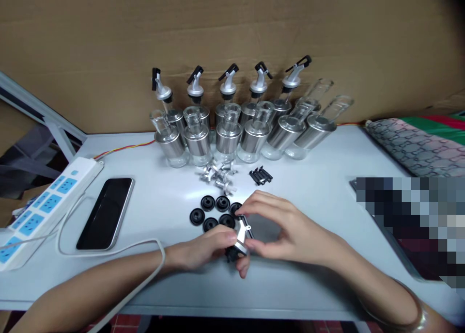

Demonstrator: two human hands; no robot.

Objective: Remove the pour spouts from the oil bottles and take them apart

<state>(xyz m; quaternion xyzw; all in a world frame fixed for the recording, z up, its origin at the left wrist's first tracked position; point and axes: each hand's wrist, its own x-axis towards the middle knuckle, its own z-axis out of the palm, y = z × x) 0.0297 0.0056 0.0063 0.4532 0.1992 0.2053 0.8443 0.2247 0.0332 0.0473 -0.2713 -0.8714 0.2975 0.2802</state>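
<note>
My left hand (207, 250) and my right hand (279, 229) meet at the table's front middle, both closed on one silver pour spout (240, 240) with a black lid lever and black base. Just beyond my fingers lie several round black rubber gaskets (214, 212). Farther back sit a small heap of silver spout parts (218, 174) and a bundle of black lever clips (260, 176). Behind those stand two rows of glass-and-steel oil bottles (228, 136); the back ones carry fitted spouts (228, 83), while the front ones are without spouts.
A black phone (105, 213) lies face up at the left beside a white and blue power strip (39, 209), whose white cable (119, 250) crosses my left forearm. Patterned fabric (417, 141) lies at the right. A cardboard wall (232, 32) backs the white table (327, 192).
</note>
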